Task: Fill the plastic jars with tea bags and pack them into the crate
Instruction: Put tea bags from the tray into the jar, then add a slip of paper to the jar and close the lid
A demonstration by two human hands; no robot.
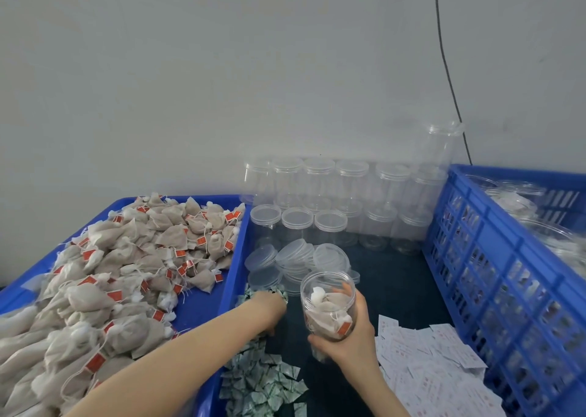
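Clear plastic jar: the round open-mouthed jar (pixel 328 307) is held upright over the dark bench (pixel 390 277), partly filled with beige mesh tea bags (pixel 323 316) carrying red tags.
Right hand: the right hand (pixel 352 337) wraps the jar's lower half, its fingers (pixel 347 289) curled round the far wall and thumb at the near base.
Left hand: the left hand (pixel 272 308) reaches down, just left of the jar, into the pile of small green-and-white paper sachets (pixel 263 381); its fingers are bent onto the pile, but whether they pinch a sachet I cannot tell.
Step in hand: likely picking one sachet to drop in with the tea bags.
Doing it well: take a single sachet, keep the jar's mouth level, and bring it straight over the rim so nothing snags on a tag string.
Tea bag supply: the heap of loose beige tea bags (pixel 120 274) lies in the shallow blue plastic tray (pixel 236 251), left of the left hand.
Lids: clear round screw lids (pixel 295 253) lie just beyond the jar.
Empty jars: rows of clear jars (pixel 336 201) stand beyond the lids, against the wall.
Crate: the blue slatted plastic crate (pixel 494 258) stands right of the right hand, with jars already inside.
White slips: white printed paper packets (pixel 431 366) lie near the right wrist.
Writing: red print on tags and slips, green on sachets; none legible.
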